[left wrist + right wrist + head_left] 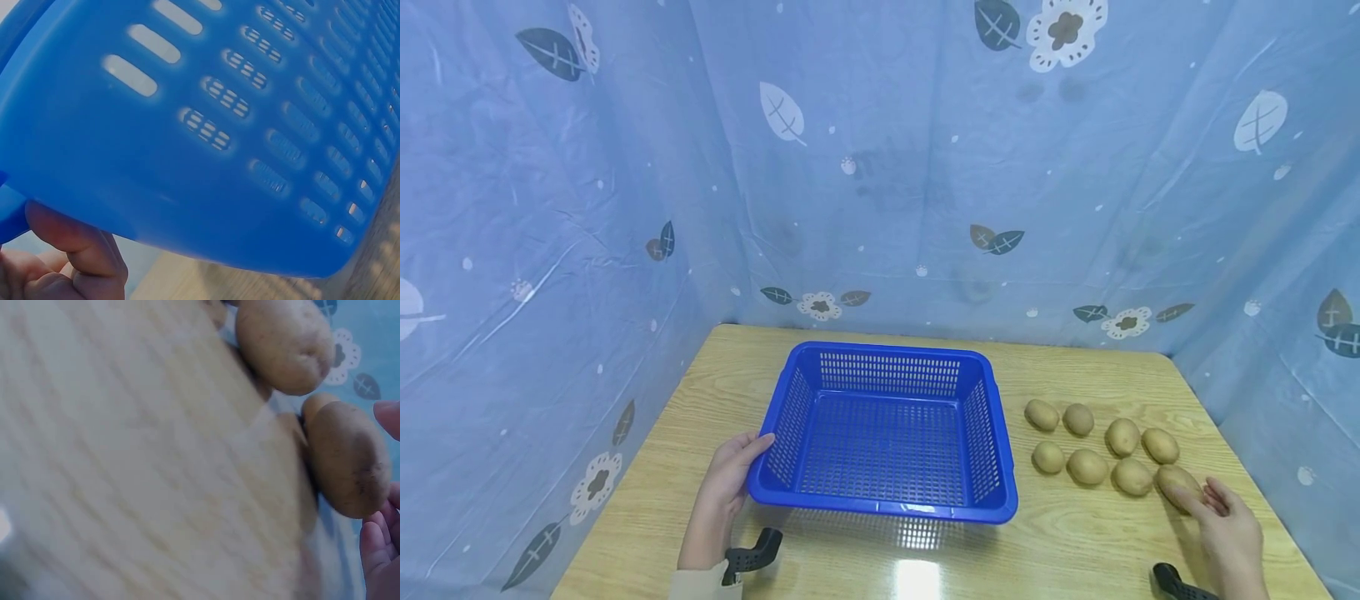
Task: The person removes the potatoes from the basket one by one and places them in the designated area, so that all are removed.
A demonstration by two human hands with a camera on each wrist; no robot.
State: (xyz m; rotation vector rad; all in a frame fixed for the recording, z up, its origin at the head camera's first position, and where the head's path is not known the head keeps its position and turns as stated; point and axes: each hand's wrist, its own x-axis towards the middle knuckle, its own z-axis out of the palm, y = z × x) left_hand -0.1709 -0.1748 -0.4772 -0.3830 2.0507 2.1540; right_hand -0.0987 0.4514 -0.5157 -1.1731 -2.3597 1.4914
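My left hand (730, 468) grips the left rim of a blue plastic basket (880, 507), thumb over the rim and fingers curled beneath. In the left wrist view, curled fingers (81, 253) show under the rim of the slotted basket (156, 200). The basket tilts, its near side raised off the table. My right hand (1228, 525) is at the nearest right potato (1177, 487), thumb and fingers spread about it. In the right wrist view, the fingers (375, 547) are close against one end of that potato (350, 459); the thumb (389, 417) seems apart from it.
Several other potatoes, among them a small one (1048, 457) and a darker one (1078, 420), lie in two rough rows right of the basket on the wooden table (1075, 533). Blue patterned curtains (887, 167) hang behind and at both sides.
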